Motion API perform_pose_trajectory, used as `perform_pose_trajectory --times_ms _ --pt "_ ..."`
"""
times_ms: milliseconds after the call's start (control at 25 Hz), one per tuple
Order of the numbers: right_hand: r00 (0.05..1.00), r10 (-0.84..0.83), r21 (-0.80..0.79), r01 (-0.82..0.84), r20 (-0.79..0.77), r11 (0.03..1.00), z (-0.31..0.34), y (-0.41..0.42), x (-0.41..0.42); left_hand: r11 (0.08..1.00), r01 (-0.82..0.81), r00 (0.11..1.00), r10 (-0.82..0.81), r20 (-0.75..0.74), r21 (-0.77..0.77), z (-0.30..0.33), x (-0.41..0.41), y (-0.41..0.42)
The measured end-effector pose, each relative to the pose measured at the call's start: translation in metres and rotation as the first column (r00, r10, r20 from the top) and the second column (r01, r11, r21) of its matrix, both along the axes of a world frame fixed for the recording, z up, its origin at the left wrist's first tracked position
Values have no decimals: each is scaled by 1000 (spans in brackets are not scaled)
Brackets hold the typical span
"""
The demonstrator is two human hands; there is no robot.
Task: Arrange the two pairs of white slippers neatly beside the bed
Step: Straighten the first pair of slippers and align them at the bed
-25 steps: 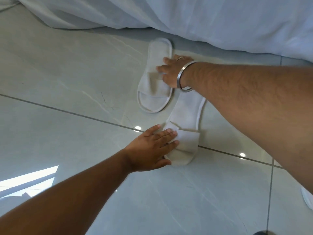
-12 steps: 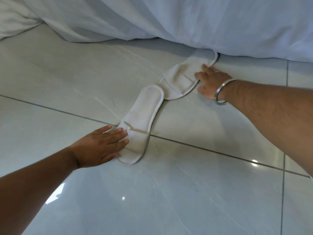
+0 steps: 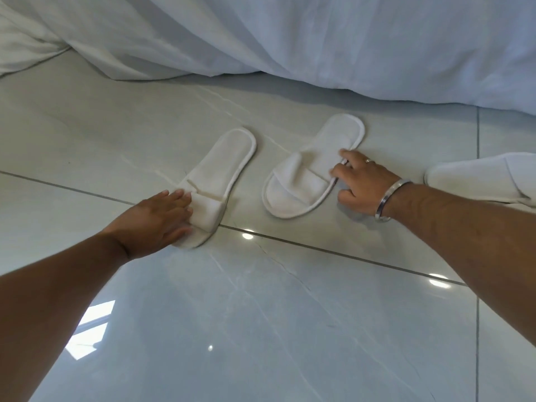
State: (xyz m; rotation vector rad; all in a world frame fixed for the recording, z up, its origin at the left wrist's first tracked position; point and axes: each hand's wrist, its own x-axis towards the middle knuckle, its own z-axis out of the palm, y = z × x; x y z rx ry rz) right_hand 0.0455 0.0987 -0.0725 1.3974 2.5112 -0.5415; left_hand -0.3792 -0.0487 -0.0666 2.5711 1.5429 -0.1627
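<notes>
Left hand is pressing flat on the left slipper — right hand, fingers spread, is touching the right slipper rim. Both are lying apart on the floor beside the bed.

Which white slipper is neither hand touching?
The slipper at the far right edge, partly cut off by the frame. The left hand presses the left slipper, and the right hand touches the middle slipper.

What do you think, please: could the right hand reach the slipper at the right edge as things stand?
Probably yes. The right hand touches the middle slipper, and the slipper at the right edge lies close beside its wrist, with only bare floor between them.
</notes>
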Motion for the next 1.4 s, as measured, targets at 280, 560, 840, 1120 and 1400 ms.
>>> perform_pose_trajectory --times_ms 280,560,840,1120,1400 --pt "995 -35 -19 33 -97 999 10 -73 -7 986 -87 993 74 97 139 -6 74 11" --pt "980 -178 -37 175 -94 984 -2 -102 -35 979 -188 967 170 187 79 -4 113 35" --pt "1000 26 -1 -26 7 1000 -17 -68 -48 976 -135 991 130 -40 -173 -12 95 39" --pt "996 78 -11 -78 29 997 -17 -54 -71 956 -227 974 227 -22 -187 -3 87 38" --pt "991 110 -11 -110 81 994 -20 -47 -72 961 -221 975 216 -53 -165 -2 92 44"
